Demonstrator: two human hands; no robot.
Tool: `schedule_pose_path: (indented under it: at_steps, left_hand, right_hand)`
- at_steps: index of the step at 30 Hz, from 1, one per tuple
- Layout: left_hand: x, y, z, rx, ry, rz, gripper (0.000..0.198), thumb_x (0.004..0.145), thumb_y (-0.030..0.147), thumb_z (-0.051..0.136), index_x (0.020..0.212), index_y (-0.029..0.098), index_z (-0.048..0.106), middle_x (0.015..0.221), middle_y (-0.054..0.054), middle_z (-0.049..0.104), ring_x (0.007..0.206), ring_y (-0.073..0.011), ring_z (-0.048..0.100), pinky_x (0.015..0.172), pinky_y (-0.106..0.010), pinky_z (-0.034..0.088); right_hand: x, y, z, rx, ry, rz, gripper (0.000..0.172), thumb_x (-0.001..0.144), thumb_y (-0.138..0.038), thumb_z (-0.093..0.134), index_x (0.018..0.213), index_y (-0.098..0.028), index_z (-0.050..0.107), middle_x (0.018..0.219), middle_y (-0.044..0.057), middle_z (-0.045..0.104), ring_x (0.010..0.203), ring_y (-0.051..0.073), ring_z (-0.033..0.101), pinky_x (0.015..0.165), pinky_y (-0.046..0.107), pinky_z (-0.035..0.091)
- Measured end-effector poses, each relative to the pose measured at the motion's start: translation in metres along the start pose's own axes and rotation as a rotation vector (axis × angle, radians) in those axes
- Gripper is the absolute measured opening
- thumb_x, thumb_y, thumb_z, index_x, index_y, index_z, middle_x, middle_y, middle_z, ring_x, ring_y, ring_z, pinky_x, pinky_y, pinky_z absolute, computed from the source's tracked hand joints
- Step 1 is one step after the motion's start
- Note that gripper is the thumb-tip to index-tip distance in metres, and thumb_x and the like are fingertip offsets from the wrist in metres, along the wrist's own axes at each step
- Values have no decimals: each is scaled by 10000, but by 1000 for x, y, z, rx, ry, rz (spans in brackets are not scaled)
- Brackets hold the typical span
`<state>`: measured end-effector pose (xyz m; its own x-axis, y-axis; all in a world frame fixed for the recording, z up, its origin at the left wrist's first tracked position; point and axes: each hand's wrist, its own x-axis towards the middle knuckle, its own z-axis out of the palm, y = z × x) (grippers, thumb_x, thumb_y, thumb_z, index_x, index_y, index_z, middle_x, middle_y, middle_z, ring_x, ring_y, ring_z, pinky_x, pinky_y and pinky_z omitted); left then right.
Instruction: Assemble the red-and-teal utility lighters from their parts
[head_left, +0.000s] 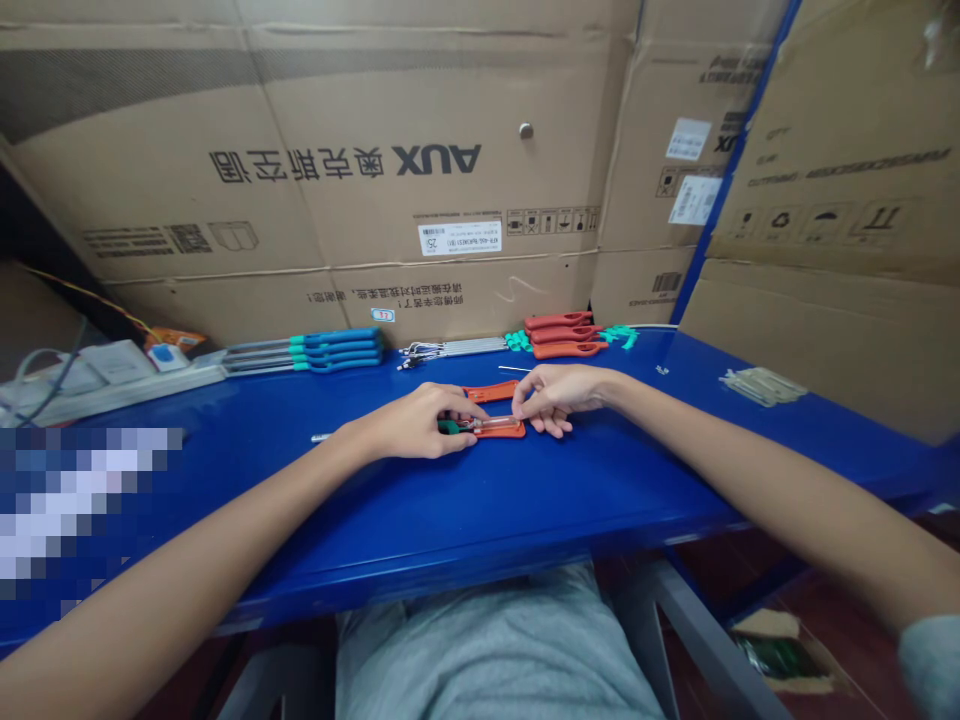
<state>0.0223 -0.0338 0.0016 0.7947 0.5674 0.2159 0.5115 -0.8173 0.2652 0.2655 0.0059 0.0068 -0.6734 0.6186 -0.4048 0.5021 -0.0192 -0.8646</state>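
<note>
My left hand point(424, 420) is closed around the left end of an orange handle half point(501, 432), which lies open side up on the blue table. A green collar point(448, 426) shows between its fingers, and a metal rod end point(321, 437) sticks out left of the wrist. A slim clear piece point(498, 422) rests in the handle half. Thumb and forefinger of my right hand point(555, 392) pinch at the right end of that clear piece; the other fingers are loosely bent. Just behind lies a second orange handle half point(491, 391), partly hidden by both hands.
Blue-handled tools point(341, 350) are stacked at the back left beside a power strip point(112, 392). Metal rods point(472, 347), green collars point(517, 341) and red-orange handles point(566, 335) line the cardboard wall point(337, 90). Clear strips point(763, 386) lie to the right.
</note>
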Motion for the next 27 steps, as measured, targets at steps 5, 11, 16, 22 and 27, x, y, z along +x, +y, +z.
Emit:
schedule_pose_path:
  at_steps: [5, 11, 16, 22, 27]
  left_hand:
    - [0, 1, 0, -13, 0, 6, 315, 823, 234, 614, 1121, 189, 705, 1009, -64, 737, 903, -184, 660, 829, -291, 504]
    - [-1, -3, 2, -36, 9, 11, 301, 833, 257, 618, 1110, 193, 715, 992, -72, 744, 885, -189, 666, 815, -301, 513]
    - [-2, -6, 2, -29, 16, -7, 287, 826, 265, 623, 1079, 178, 727, 949, -77, 746, 859, -186, 667, 792, -288, 513]
    - [-2, -4, 1, -2, 10, -24, 315, 815, 260, 630, 1109, 187, 713, 994, -74, 735, 872, -180, 664, 804, -279, 507]
    - [-2, -4, 0, 20, 18, -31, 293, 808, 282, 640, 1072, 184, 718, 975, -67, 732, 850, -179, 659, 781, -273, 506]
  right_hand:
    - [-1, -2, 1, -13, 12, 4, 307, 691, -315, 782, 829, -111, 598, 549, -1, 646, 394, 104, 594, 351, 168, 453]
    - [-1, -2, 2, -17, 23, 4, 312, 686, -320, 790, 824, -107, 610, 544, -7, 637, 392, 104, 592, 346, 171, 449]
    - [0, 0, 3, -6, 52, -9, 340, 682, -338, 800, 837, -101, 612, 525, -14, 628, 365, 102, 571, 328, 176, 433]
    - [1, 1, 1, -14, 32, -9, 335, 697, -346, 786, 846, -104, 610, 539, -1, 640, 385, 114, 588, 336, 183, 445]
    - [0, -1, 1, -17, 32, -1, 315, 700, -332, 777, 843, -109, 607, 540, -1, 640, 389, 115, 590, 349, 187, 458]
